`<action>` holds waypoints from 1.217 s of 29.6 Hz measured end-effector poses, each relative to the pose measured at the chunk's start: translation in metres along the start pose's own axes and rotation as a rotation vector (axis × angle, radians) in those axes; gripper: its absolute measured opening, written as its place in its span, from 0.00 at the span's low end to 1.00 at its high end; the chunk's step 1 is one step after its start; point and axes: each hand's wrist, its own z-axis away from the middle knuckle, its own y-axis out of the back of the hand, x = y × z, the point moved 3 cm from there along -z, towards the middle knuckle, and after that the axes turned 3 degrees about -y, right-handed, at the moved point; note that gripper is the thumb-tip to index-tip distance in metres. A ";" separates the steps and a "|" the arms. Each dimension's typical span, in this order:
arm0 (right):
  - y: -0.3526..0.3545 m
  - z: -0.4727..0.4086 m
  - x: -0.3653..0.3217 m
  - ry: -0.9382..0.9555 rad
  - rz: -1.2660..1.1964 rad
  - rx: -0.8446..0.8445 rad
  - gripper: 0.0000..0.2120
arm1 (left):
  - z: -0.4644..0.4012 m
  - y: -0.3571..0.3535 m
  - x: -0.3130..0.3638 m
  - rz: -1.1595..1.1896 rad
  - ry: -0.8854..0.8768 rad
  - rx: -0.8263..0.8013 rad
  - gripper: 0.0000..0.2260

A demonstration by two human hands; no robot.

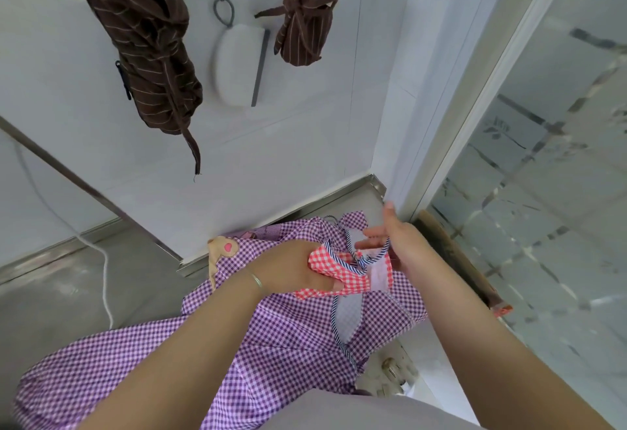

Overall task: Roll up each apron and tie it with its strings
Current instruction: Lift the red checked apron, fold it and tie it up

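Two hands at work over one spread purple-and-white gingham apron [258, 348], draped low in the view across the grey counter [68, 294] and over the lap. On top of it, one small rolled bundle of red-and-white checked apron cloth [342, 273], edged with blue-and-white striped binding. Left hand [291, 268] curled round the left end of that red bundle, thumb under, fingers wrapped over the top; one thin bangle [257, 282] on its wrist. Right hand [397, 243] just beside the bundle's right end, fingers mostly straight and spread, one thin blue-and-white striped string [375, 254] looped across the lower fingers; firm pinch or mere drape, cannot tell. One tan patch with a pink heart [224, 249] sewn on the purple apron near the left wrist.

Above, on the white tiled wall [68, 56], two rolled brown pinstriped aprons: one long roll [146, 46] at left with a string tail dangling below, one shorter roll [305, 18] at right, bound round its middle with its own ties. Between them, one metal hook with a ring [222, 8] and one white rounded object [237, 63] below it, blurred. One white cord [101, 260] trailing over the counter at left. One frosted patterned glass door [543, 192] at right.
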 end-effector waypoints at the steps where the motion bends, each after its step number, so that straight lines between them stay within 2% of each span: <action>1: 0.005 0.000 -0.001 -0.023 0.115 0.022 0.37 | 0.000 0.001 -0.001 -0.042 0.003 0.044 0.07; 3: 0.018 0.002 -0.002 0.064 0.452 0.193 0.38 | 0.001 0.004 -0.005 -0.106 -0.004 0.122 0.09; 4: 0.022 0.006 -0.004 0.198 0.549 0.295 0.32 | 0.000 0.005 -0.008 -0.117 -0.012 0.141 0.10; 5: 0.023 0.013 -0.008 0.371 0.540 0.332 0.23 | 0.000 0.006 -0.011 -0.119 -0.011 0.144 0.11; 6: 0.021 0.019 -0.013 0.538 0.494 0.287 0.15 | -0.001 0.007 -0.014 -0.114 0.002 0.137 0.12; 7: 0.016 0.026 -0.017 0.652 0.475 0.167 0.12 | -0.001 0.008 -0.017 -0.105 0.023 0.124 0.12; 8: 0.007 0.030 -0.020 0.690 0.525 0.006 0.14 | -0.002 0.010 -0.018 -0.103 0.040 0.102 0.11; 10: -0.010 0.030 -0.016 0.687 0.815 -0.187 0.17 | -0.005 0.011 -0.018 -0.113 0.054 0.027 0.10; 12: -0.017 0.024 -0.015 0.730 1.042 -0.158 0.18 | -0.006 0.012 -0.015 -0.099 0.077 -0.046 0.09; 14: -0.020 0.024 -0.021 0.799 1.080 -0.140 0.17 | -0.006 0.013 -0.015 -0.053 0.120 -0.078 0.15; 16: -0.022 0.024 -0.028 0.786 1.041 -0.232 0.21 | -0.004 0.016 -0.013 -0.037 0.143 -0.075 0.25; 19: -0.017 0.026 -0.039 0.630 0.824 -0.397 0.29 | -0.001 0.020 -0.005 -0.006 0.123 -0.041 0.32; 21: -0.010 0.025 -0.046 0.516 0.673 -0.430 0.37 | 0.001 0.019 -0.001 0.046 0.099 -0.018 0.38; 24: -0.002 0.020 -0.053 0.479 0.625 -0.428 0.41 | 0.003 0.018 0.006 0.088 0.050 0.097 0.36; 27: -0.001 0.018 -0.056 0.497 0.595 -0.360 0.44 | 0.003 0.022 0.010 0.120 0.030 0.236 0.25; 29: -0.003 0.020 -0.057 0.525 0.636 -0.354 0.41 | 0.004 0.024 0.011 0.051 0.014 0.270 0.21; 32: -0.005 0.027 -0.056 0.582 0.744 -0.386 0.25 | 0.003 0.025 0.005 -0.034 0.008 0.290 0.22; 36: -0.011 0.030 -0.052 0.659 0.731 -0.291 0.22 | 0.000 0.023 0.002 0.181 0.121 0.254 0.23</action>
